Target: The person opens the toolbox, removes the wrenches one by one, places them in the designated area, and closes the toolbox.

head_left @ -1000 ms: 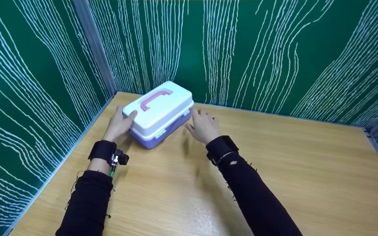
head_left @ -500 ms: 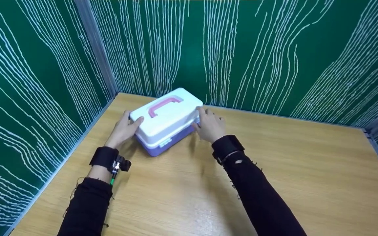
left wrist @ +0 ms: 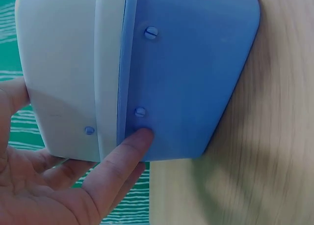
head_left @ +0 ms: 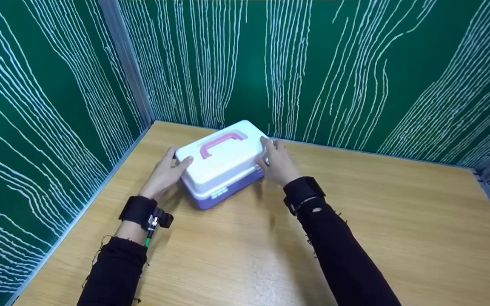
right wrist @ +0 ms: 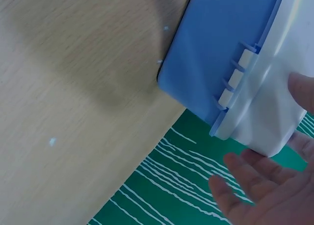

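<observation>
The white-lidded box is at the far left of the bench, near its far edge; bench spreads wide rightward and nearward. Left hand and right hand grip its ends, fingers curled. Its far side is hidden.

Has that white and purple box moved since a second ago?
Yes. In the head view, the box has shifted rightward and nearer the viewer, away from the grey corner post at left.
</observation>
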`<state>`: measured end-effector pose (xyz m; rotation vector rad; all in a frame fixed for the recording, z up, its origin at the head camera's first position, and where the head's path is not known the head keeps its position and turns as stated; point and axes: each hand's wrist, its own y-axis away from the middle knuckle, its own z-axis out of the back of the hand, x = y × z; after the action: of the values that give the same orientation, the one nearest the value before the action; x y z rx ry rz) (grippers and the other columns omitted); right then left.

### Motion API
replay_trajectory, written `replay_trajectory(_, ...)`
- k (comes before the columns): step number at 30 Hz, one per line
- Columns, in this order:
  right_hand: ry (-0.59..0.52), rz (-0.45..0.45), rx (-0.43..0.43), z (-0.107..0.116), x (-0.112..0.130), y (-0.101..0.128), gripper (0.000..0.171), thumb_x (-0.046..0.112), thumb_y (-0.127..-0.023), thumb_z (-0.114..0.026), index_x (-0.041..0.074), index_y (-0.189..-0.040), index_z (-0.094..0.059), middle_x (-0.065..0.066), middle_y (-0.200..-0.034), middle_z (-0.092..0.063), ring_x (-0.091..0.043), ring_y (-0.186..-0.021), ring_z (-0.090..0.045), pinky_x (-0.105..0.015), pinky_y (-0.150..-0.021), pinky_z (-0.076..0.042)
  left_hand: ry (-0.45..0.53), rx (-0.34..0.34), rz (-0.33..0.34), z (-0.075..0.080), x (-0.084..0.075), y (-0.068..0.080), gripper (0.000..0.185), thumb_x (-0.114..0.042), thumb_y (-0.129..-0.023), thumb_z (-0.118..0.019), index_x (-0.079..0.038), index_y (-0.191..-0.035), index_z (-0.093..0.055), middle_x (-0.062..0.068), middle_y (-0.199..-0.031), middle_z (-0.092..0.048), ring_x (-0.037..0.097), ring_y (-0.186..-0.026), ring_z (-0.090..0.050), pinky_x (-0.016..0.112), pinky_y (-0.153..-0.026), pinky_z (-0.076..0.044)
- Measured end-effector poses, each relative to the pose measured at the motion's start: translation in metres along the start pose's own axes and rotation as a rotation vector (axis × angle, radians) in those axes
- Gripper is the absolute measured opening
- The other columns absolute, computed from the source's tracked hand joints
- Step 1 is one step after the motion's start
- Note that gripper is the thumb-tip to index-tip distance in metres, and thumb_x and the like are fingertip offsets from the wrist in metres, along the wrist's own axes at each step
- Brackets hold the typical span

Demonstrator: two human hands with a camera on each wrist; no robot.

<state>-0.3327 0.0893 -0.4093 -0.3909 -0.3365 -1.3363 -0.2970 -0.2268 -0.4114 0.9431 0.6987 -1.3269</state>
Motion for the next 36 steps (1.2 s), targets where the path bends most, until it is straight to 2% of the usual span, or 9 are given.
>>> replay_trajectory(6, -0.063, 0.035, 0.006, 0.003, -0.010, 0.002, 0.066, 0.039, -0.100, -0.060, 0.020, -0.157, -0.032, -0.028, -0.155, -0.034, -0.045, -0.135, -0.049, -0.057, -0.109, -0.045, 0.018, -0.021, -0.009, -0.007, 0.001, 0.001, 0.065, -0.054, -0.100, -0.050, -0.027, -0.155, -0.028, 0.007, -0.167, -0.025, 0.030, -0.154, -0.022, 0.056, -0.126, -0.017)
replay_trajectory(10, -0.049, 0.046, 0.008, 0.007, -0.022, 0.009, 0.066, 0.038, -0.099, -0.062, 0.018, -0.155, -0.034, -0.030, -0.154, -0.035, -0.044, -0.131, -0.052, -0.057, -0.106, -0.048, 0.056, 0.001, 0.016, -0.016, 0.001, 0.001, 0.066, -0.054, -0.100, -0.051, -0.029, -0.156, -0.027, 0.005, -0.167, -0.023, 0.029, -0.155, -0.020, 0.056, -0.126, -0.016)
replay_trajectory(14, -0.050, 0.062, 0.003, 0.010, -0.031, 0.016, 0.066, 0.040, -0.098, -0.063, 0.018, -0.154, -0.036, -0.029, -0.150, -0.040, -0.042, -0.124, -0.057, -0.057, -0.102, -0.051, 0.051, 0.013, 0.034, -0.021, 0.000, 0.002, 0.072, -0.056, -0.099, -0.050, -0.029, -0.159, -0.022, 0.004, -0.169, -0.019, 0.029, -0.156, -0.017, 0.057, -0.126, -0.014)
replay_trajectory(18, -0.053, 0.107, -0.040, 0.011, -0.037, 0.022, 0.063, 0.042, -0.097, -0.063, 0.018, -0.152, -0.041, -0.027, -0.138, -0.048, -0.038, -0.110, -0.062, -0.054, -0.095, -0.056, 0.034, -0.007, 0.025, -0.020, -0.002, 0.004, 0.073, -0.058, -0.099, -0.051, -0.029, -0.159, -0.022, 0.005, -0.169, -0.019, 0.029, -0.156, -0.015, 0.058, -0.126, -0.013)
replay_trajectory(23, -0.029, 0.206, -0.136, 0.014, -0.048, 0.034, 0.056, 0.037, -0.098, -0.063, 0.012, -0.146, -0.048, -0.023, -0.121, -0.055, -0.032, -0.094, -0.063, -0.047, -0.081, -0.060, 0.054, 0.000, -0.013, -0.024, -0.005, 0.003, 0.066, -0.056, -0.098, -0.053, -0.031, -0.155, -0.031, 0.003, -0.167, -0.025, 0.029, -0.155, -0.018, 0.057, -0.125, -0.016)
replay_trajectory(25, -0.025, 0.239, -0.158, 0.016, -0.053, 0.039, 0.053, 0.035, -0.099, -0.063, 0.009, -0.144, -0.049, -0.021, -0.118, -0.056, -0.031, -0.092, -0.063, -0.045, -0.078, -0.060, 0.065, 0.004, -0.028, -0.027, -0.007, 0.002, 0.065, -0.055, -0.098, -0.054, -0.031, -0.154, -0.033, 0.003, -0.166, -0.026, 0.029, -0.155, -0.019, 0.057, -0.125, -0.015)
replay_trajectory(29, -0.039, 0.248, -0.169, 0.019, -0.062, 0.052, 0.052, 0.035, -0.099, -0.062, 0.009, -0.142, -0.051, -0.019, -0.115, -0.056, -0.031, -0.093, -0.064, -0.044, -0.079, -0.060, 0.083, 0.015, -0.012, -0.035, -0.009, 0.004, 0.072, -0.058, -0.096, -0.055, -0.032, -0.158, -0.028, 0.001, -0.168, -0.022, 0.028, -0.156, -0.017, 0.058, -0.126, -0.013)
replay_trajectory(32, -0.036, 0.244, -0.181, 0.021, -0.069, 0.063, 0.051, 0.035, -0.099, -0.062, 0.010, -0.142, -0.051, -0.018, -0.113, -0.056, -0.032, -0.094, -0.065, -0.045, -0.079, -0.060, 0.095, 0.024, -0.007, -0.043, -0.010, 0.005, 0.076, -0.059, -0.096, -0.056, -0.033, -0.159, -0.025, 0.001, -0.168, -0.020, 0.028, -0.156, -0.017, 0.057, -0.126, -0.014)
replay_trajectory(36, -0.024, 0.218, -0.194, 0.022, -0.076, 0.078, 0.051, 0.037, -0.099, -0.062, 0.013, -0.142, -0.051, -0.015, -0.111, -0.057, -0.030, -0.094, -0.066, -0.046, -0.080, -0.060, 0.108, 0.033, -0.038, -0.049, -0.012, 0.008, 0.075, -0.056, -0.096, -0.057, -0.029, -0.159, -0.027, 0.003, -0.167, -0.024, 0.028, -0.154, -0.022, 0.056, -0.125, -0.017)
